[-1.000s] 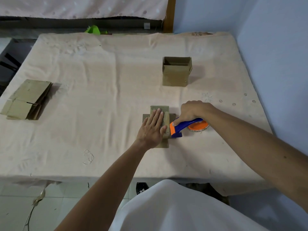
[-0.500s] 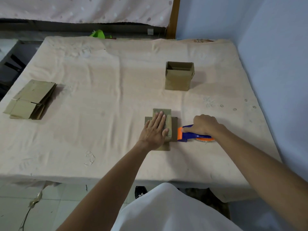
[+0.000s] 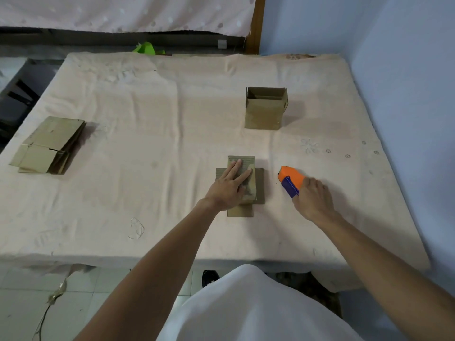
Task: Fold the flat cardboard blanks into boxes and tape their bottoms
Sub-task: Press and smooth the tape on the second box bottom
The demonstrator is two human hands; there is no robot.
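Box bottom taping: left hand (image 3: 230,187) pins the flaps, right hand (image 3: 312,198) has the tape dispenser (image 3: 290,179).
The box (image 3: 243,160) sits bottom-up at the near middle of the table (image 3: 147,119). The left hand lies flat on it, fingers straight. The right hand grips the dispenser just right of the box, clear of it. There looks to be a glossy strip on the seam, can't confirm. Do it well: press the flaps flush, centre the tape on the seam, wrap the ends down the sides, rub flat.

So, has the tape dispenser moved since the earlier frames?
Yes. The tape dispenser, gripped by the right hand, has pulled rightward off the upturned box that the left hand presses; a strip of tablecloth now shows between them.
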